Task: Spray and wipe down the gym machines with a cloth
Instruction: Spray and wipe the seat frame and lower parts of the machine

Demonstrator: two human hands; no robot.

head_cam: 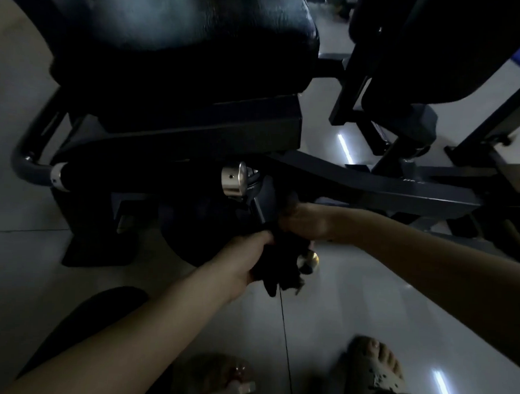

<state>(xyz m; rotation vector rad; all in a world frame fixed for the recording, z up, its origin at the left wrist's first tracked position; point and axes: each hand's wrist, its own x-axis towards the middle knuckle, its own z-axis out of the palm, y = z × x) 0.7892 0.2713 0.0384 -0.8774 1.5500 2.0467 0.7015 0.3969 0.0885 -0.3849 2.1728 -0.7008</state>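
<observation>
Where the dim light falls on the middle of the frame, both hands meet on a dark, limp cloth (pixel 282 270), bunched into soft folds around a short grey metal bar (pixel 263 203) that slants down from the underside of the gym machine (pixel 196 129). The left hand (pixel 248 255), reaching up from the lower left, has its fingers curled into the cloth's left side and grips it. The right hand (pixel 305 222), coming in from the right edge, is closed over the cloth's upper end just where it wraps the bar. A ragged corner of the fabric hangs below the hands. Beside the lower folds a small round polished metal knob (pixel 308 261) catches the light, and above the bar sits a smooth cylindrical chrome cap (pixel 234 181). The machine's seat pad (pixel 184 46) fills the upper left, black, thick and round-edged, with a faint leathery sheen, resting on a boxy dark steel frame. The floor (pixel 352 303) is pale glossy tile with thin joints and streaks of reflected light. At the lower right, a foot wears a perforated light sandal (pixel 385 375).
</observation>
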